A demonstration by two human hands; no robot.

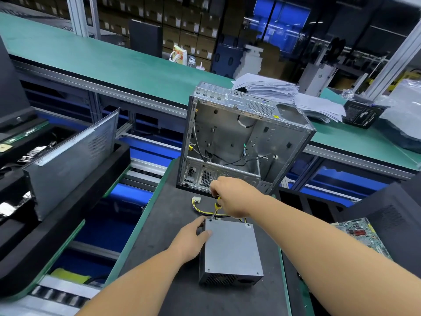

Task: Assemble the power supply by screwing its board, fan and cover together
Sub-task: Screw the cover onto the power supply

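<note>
A grey metal power supply (231, 248) lies on the dark work mat (164, 277) with its cover on top and its vent grille facing me. Yellow and black cables (200, 205) run out of its far side. My left hand (192, 238) grips the box's far left corner, thumb on the cover. My right hand (232, 196) holds a yellow-handled screwdriver (216, 207). The screwdriver's tip stands on the screw at the far left corner of the cover.
An open, empty computer case (241, 137) stands upright just behind the power supply. A grey side panel (70, 160) leans in a black tray at the left. A green circuit board (362, 236) lies at the right. Stacked papers (284, 92) sit on the green bench behind.
</note>
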